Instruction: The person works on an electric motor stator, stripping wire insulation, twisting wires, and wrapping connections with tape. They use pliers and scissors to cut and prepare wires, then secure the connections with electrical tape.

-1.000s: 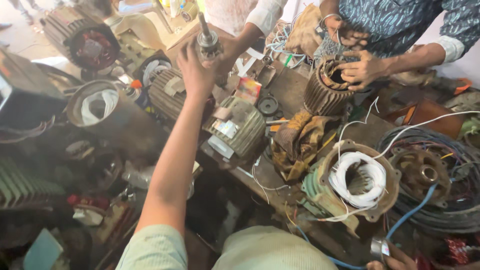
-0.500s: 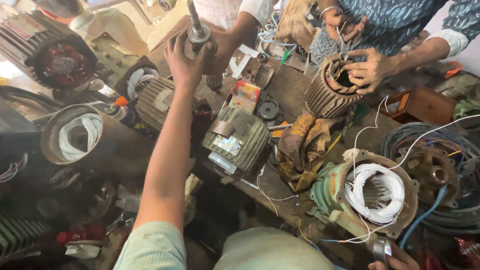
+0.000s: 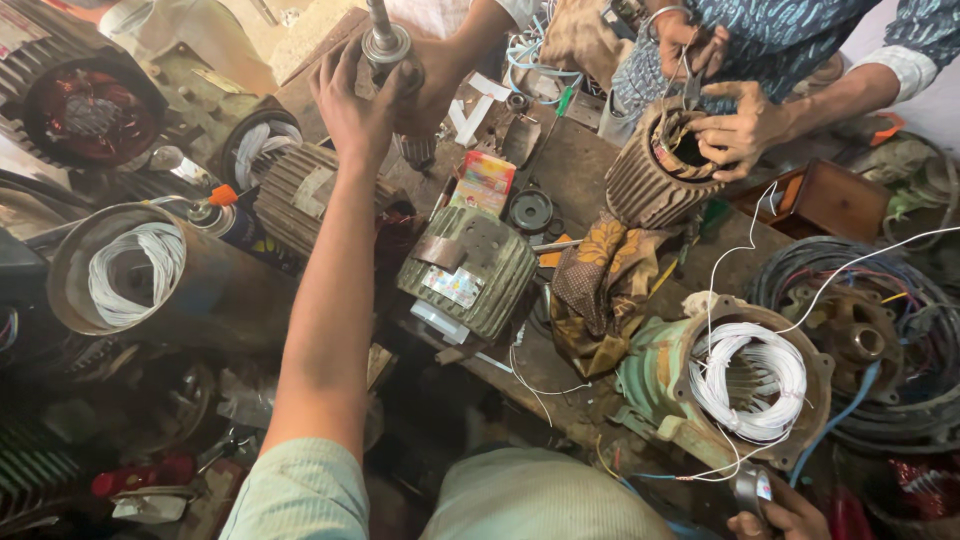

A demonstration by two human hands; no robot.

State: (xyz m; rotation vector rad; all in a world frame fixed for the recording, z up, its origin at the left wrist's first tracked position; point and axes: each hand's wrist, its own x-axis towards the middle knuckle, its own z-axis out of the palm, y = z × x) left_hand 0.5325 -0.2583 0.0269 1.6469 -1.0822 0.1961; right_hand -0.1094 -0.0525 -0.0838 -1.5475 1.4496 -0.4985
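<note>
My left hand [image 3: 352, 105] closes around the motor shaft [image 3: 385, 42] at the surface's far edge, sharing it with someone's hand. My right hand [image 3: 785, 512] pinches a tape roll [image 3: 752, 490]. Next, I judge, a steady lift.

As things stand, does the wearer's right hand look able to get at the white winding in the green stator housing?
Probably yes. The right hand sits just below the green stator housing, and the white winding lies exposed in its open mouth. Only thin loose wires cross between them.
</note>
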